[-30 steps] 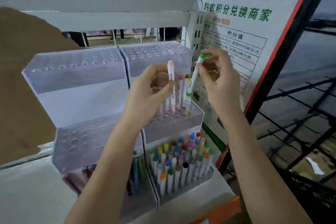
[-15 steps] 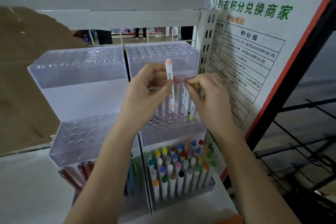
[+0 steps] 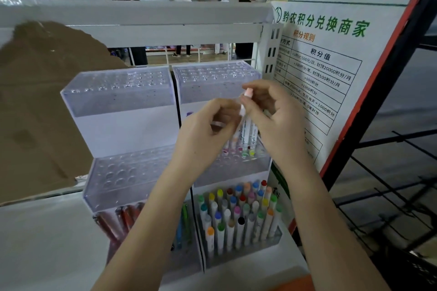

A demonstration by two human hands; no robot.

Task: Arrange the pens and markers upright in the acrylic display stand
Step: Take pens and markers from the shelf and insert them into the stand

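Peach-capped marker (image 3: 243, 111), right hand (image 3: 274, 120) now pinching it too

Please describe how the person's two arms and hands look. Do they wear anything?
Both forearms are bare up to the picture's lower edge; no sleeves show. The left hand and the right hand wear no gloves, and no rings, watch or bracelet are visible.

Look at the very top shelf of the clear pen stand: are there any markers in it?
No, the top tier shows only empty holes, while markers fill the bottom right tier.
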